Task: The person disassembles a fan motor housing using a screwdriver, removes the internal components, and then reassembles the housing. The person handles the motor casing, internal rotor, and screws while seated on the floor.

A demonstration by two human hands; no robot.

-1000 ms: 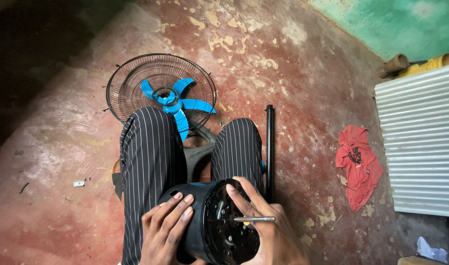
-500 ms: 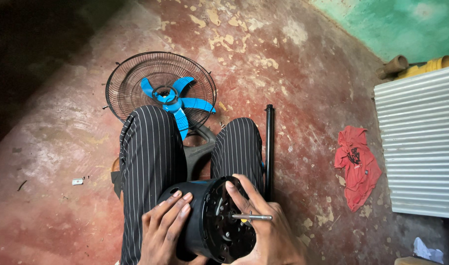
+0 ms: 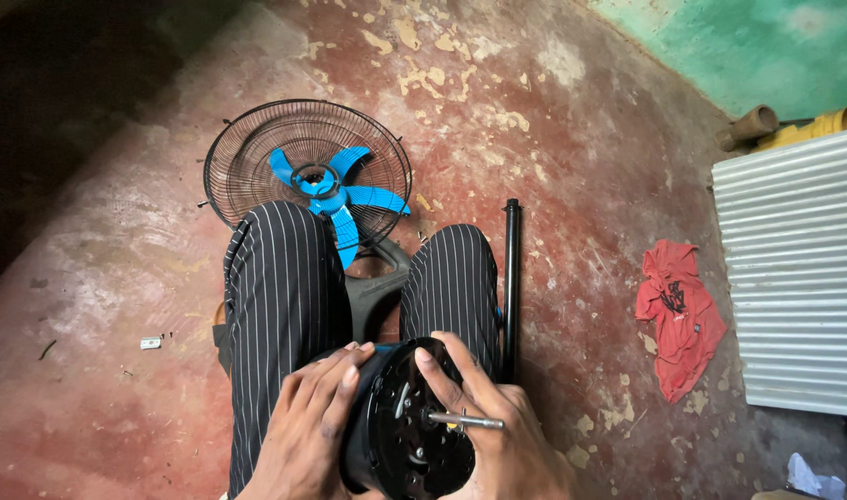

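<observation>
Worn red concrete floor [image 3: 553, 120], paint flaked off in pale patches. At the right edge, a white corrugated sheet [image 3: 798, 278]; beside it on the floor, a crumpled red cloth [image 3: 678, 315]. Farther up, a round black wire fan guard [image 3: 303, 162] lying flat, blue fan blade [image 3: 336, 199] resting inside it. Two knees in black pinstriped trousers [image 3: 280, 296] just below the guard, a dark plastic fan base [image 3: 377, 287] between them. Along the outer side of the right knee, a black stand pole [image 3: 512, 278], long axis running away from the wearer.

Closest to the camera, on the lap: black fan motor housing [image 3: 405, 431], round face tilted up and toward the right, its metal shaft [image 3: 465, 421] sticking out of the centre and pointing right, nearly level. Left hand [image 3: 303, 426] wrapped around the housing's left rim, fingers curled over the edge and gripping. Right hand [image 3: 502, 435] cupping the right side from beneath, index finger laid across the face, shaft lying over the fingers. Small white scrap [image 3: 150, 343] on the floor, well to the left.
</observation>
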